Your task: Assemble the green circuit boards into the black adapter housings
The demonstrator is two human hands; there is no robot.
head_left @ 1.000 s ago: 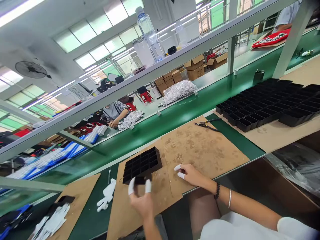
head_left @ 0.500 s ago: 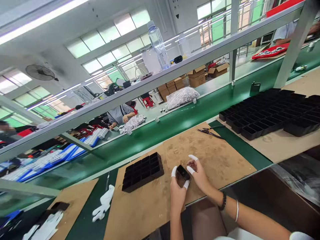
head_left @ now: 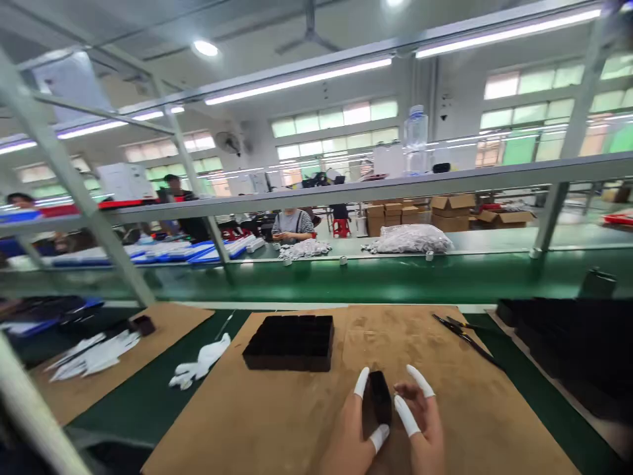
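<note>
A small black open-topped box (head_left: 380, 397) is gripped by my left hand (head_left: 352, 432), between its thumb and a fingertip, low over the brown cardboard sheet (head_left: 277, 415). To the right of the box is my right hand (head_left: 426, 429), its fingers apart and curved toward the box without gripping it. White finger cots cover the thumb and a finger on both hands. Farther off on the cardboard stands a block of similar black boxes (head_left: 289, 361), set close together in rows. Black pliers (head_left: 467, 338) lie beyond my right hand at the cardboard's edge.
White gloves (head_left: 202, 363) lie on the green bench at left, and more white gloves (head_left: 96, 355) farther left. Many dark boxes (head_left: 568, 349) stand at right. A metal shelf rail (head_left: 346, 191) crosses ahead. Across the belt (head_left: 356, 280) sits a person (head_left: 293, 224).
My view has levelled from a tilt and swung left. The black box stays in my left hand, while my right hand remains beside it with fingers apart.
</note>
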